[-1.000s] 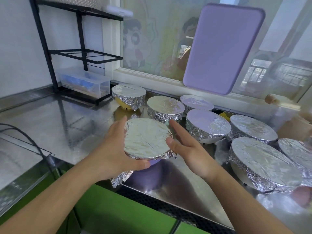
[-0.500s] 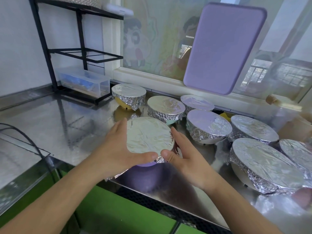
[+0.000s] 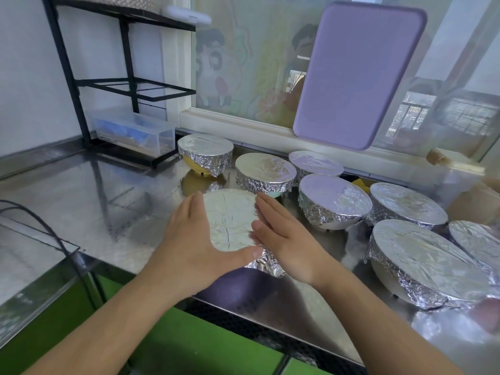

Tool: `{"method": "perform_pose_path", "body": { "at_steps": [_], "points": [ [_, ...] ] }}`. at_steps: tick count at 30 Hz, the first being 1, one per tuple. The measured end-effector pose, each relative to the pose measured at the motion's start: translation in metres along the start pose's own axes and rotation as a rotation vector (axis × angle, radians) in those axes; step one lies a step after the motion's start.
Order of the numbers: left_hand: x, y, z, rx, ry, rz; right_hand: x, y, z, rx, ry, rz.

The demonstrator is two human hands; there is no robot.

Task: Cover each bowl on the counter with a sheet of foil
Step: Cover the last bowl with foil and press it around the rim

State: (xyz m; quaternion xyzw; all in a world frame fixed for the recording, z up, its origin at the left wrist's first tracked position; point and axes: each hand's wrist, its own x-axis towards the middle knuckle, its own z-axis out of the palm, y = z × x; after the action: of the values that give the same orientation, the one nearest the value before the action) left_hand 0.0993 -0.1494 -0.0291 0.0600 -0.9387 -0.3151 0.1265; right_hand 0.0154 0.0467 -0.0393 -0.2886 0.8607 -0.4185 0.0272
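Foil [image 3: 230,220] drawn flat over a bowl near the front edge of the steel surface [image 3: 81,201], as both hands press its crimped skirt against the sides. The left hand [image 3: 189,239] lies with fingers straight along the bowl's left flank, thumb hooked across the near rim; the right hand [image 3: 281,234] flattens open against the right flank, apparently to mould the sheet so it grips. Seven other bowls [image 3: 334,200] stand already wrapped just behind and to the right, suggesting this is among the last.
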Motion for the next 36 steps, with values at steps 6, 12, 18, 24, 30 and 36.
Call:
{"method": "perform_pose_path", "body": {
  "at_steps": [6,12,18,24,30,36],
  "points": [
    [0.004,-0.014,-0.006,-0.081,-0.053,0.073,-0.010,0.010,-0.012,0.161,-0.150,-0.010],
    [0.010,-0.018,-0.009,-0.116,-0.058,0.116,-0.012,0.018,-0.012,-0.044,-0.118,-0.061],
    [0.007,-0.018,-0.008,-0.050,-0.039,0.145,-0.016,0.021,-0.003,-0.137,-0.087,-0.101],
    [0.003,-0.017,-0.008,-0.034,-0.045,0.118,-0.021,0.017,-0.010,0.044,-0.138,-0.018],
    [-0.002,-0.002,-0.002,-0.026,-0.013,-0.003,-0.010,0.005,-0.005,0.306,-0.052,0.039],
    [0.005,-0.010,-0.019,-0.027,-0.123,0.059,-0.017,0.002,-0.006,-0.031,0.117,-0.046]
  ]
}}
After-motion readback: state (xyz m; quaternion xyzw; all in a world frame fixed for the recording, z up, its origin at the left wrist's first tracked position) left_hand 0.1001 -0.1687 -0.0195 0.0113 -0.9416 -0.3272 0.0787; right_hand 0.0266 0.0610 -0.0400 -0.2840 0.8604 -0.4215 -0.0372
